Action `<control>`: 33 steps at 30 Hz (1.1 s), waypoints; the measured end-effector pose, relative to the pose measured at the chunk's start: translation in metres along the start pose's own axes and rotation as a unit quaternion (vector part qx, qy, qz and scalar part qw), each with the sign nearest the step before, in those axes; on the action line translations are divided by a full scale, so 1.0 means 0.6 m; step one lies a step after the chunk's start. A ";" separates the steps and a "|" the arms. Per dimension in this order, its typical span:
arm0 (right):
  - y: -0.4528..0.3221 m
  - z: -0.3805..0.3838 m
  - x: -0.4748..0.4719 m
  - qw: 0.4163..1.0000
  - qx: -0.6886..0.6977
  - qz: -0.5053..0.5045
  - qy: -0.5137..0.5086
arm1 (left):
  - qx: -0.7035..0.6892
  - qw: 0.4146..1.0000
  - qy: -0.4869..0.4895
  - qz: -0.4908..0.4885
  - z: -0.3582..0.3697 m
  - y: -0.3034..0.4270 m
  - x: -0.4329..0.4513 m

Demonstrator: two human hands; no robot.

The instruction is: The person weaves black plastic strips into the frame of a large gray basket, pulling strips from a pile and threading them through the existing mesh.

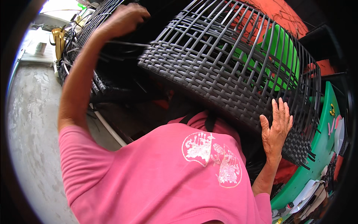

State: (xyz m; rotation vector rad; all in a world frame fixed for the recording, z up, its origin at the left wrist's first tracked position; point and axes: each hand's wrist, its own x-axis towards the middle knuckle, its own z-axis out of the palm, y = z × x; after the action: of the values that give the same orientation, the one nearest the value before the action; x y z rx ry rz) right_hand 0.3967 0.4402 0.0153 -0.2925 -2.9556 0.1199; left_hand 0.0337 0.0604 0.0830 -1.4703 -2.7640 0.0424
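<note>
In front of me a partly woven dark grey basket-like piece (207, 75) of synthetic wicker lies tilted. Its lower band is tightly woven, while bare strands stand in an open lattice above. My right hand (277, 128) rests flat against the woven band at its right, thumb spread and nothing gripped. Raised beyond its left corner, my left hand (127, 21) is blurred with curled fingers. A loose strand (130, 43) runs from that corner to my left forearm; whether the fingers hold its end is hidden.
Another dark wicker piece (92, 25) stands at the left, near a brown bag (58, 42). Bright green plastic (282, 56) shows through the lattice. At right, a green board (316, 151) curves past papers (306, 196). Grey concrete floor (36, 126) lies left, with a white pipe (109, 126).
</note>
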 end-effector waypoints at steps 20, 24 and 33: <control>-0.001 -0.013 -0.003 0.999 0.011 -0.002 0.047 | -0.296 0.947 -0.123 0.031 0.163 -0.096 0.023; -0.001 0.011 0.003 0.996 0.053 -0.012 0.073 | 0.090 0.993 -0.054 -0.059 0.196 -0.258 -0.101; 0.011 0.014 -0.012 0.993 0.086 0.019 0.082 | 0.257 0.843 -0.142 -0.451 0.006 -0.453 -0.190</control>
State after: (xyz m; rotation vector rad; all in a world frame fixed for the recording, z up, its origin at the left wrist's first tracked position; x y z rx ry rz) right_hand 0.4034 0.4448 0.0052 -0.3180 -2.7554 0.3367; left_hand -0.1280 -0.1863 0.0874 0.0163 -2.9841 0.9466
